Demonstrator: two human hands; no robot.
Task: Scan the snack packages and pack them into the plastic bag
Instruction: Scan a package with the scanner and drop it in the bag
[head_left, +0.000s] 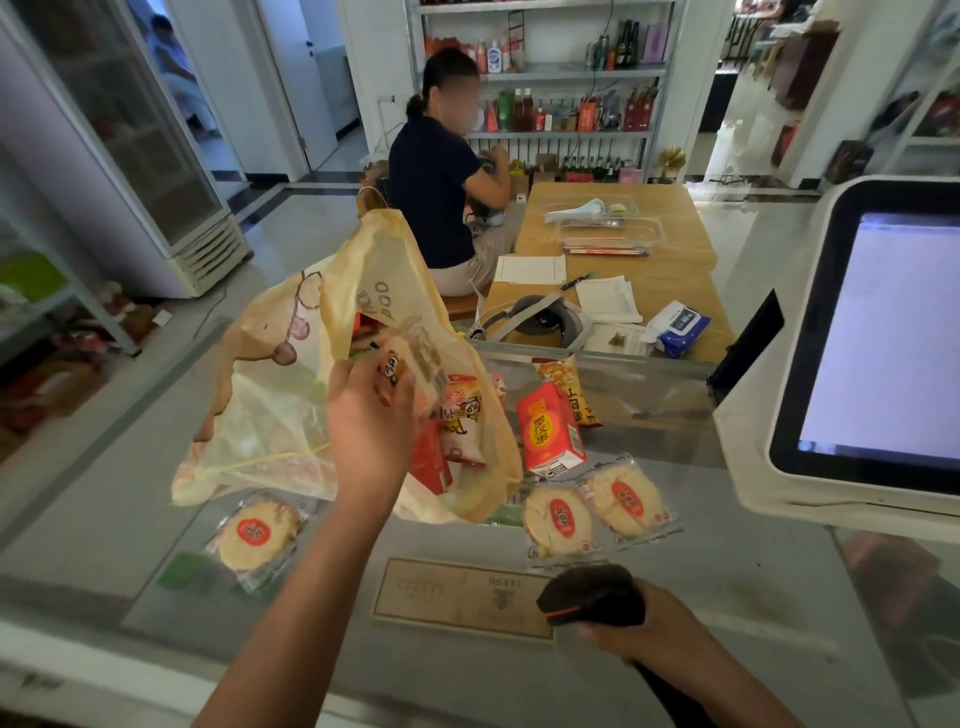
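My left hand (366, 415) holds a small clear snack package (415, 364) at the mouth of the yellowish plastic bag (270, 405), which stands open on the glass counter with several packages inside. Low at the right, my right hand (644, 623) grips a black barcode scanner (589, 595). Loose on the counter lie a round rice cracker pack (257, 535) at the left and two more cracker packs (558, 519) (628, 499) right of the bag. Behind those are a red carton (550, 431) and an orange snack bag (569, 389).
A white checkout screen (878, 348) stands at the right edge of the glass counter (727, 597). Beyond the counter, a wooden table (675, 270) carries papers, wipes and trays, and a person (441, 182) sits beside it. Shelves and a fridge line the back.
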